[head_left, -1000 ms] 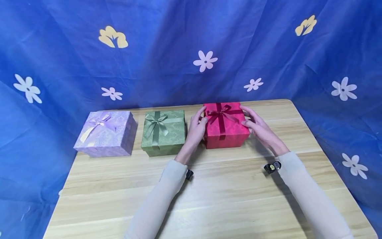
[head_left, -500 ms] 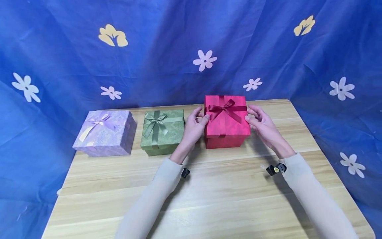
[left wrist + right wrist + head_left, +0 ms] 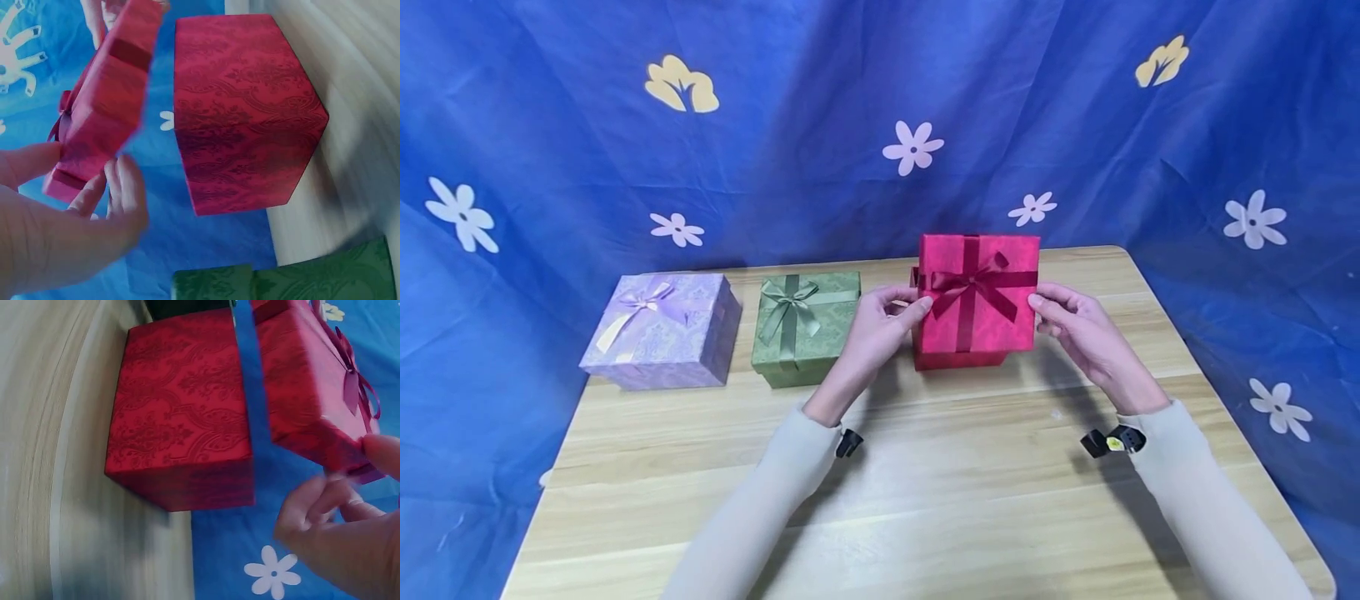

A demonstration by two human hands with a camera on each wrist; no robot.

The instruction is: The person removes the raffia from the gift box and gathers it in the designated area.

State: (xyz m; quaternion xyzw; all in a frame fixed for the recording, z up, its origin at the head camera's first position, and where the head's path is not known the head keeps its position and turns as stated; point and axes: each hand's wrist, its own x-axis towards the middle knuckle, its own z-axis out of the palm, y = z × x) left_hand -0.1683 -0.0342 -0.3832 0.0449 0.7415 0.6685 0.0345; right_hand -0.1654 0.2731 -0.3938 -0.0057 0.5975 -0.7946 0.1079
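Note:
Between both hands a red gift box lid [image 3: 947,321] with a dark red bow is held up, tilted toward the head camera. My left hand [image 3: 874,329] pinches its left edge, thumb on top and fingers beneath. On the opposite edge my right hand [image 3: 1086,333] pinches it the same way. Below, the red box base [image 3: 958,361] stands on the table, mostly hidden by the lid in the head view. Both wrist views show a gap between the lid [image 3: 103,106] and the patterned base [image 3: 244,112]. The inside of the base is out of sight.
A green gift box [image 3: 820,329] with a bow sits just left of the red one, near my left hand. Farther left is a lilac gift box [image 3: 700,333]. The wooden table [image 3: 925,500] backs onto a blue flowered curtain [image 3: 805,125].
The red lid has come up off its base and tilted toward the head camera, shifting slightly right. Both hands rose with it, fingers now gripping its side edges.

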